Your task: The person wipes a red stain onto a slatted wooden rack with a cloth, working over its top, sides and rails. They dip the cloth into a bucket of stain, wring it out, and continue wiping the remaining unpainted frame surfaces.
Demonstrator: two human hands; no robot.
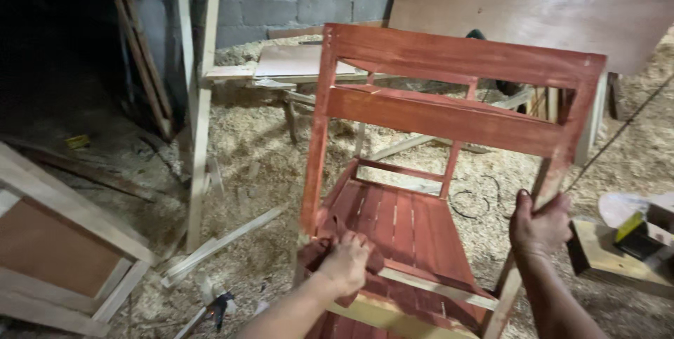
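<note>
Two hands work a red-stained chair (428, 163). The left hand (345, 263) presses a stained rag (319, 248) against it. The right hand (539, 225) grips its back post.

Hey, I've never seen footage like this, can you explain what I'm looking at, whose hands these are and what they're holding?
This is one picture from a camera worn on a person's head, looking down at their own two bare hands. There is no machine. In front of them stands a wooden chair, stained reddish-brown, though the front of the seat and the lower legs are bare pale wood. The left hand presses a stained cloth against the seat's near left corner. The right hand grips the chair's right back post. The floor is covered in sawdust and shavings, with loose wooden slats lying about, a plywood sheet leaning behind, and a pale wooden frame at left.
</note>
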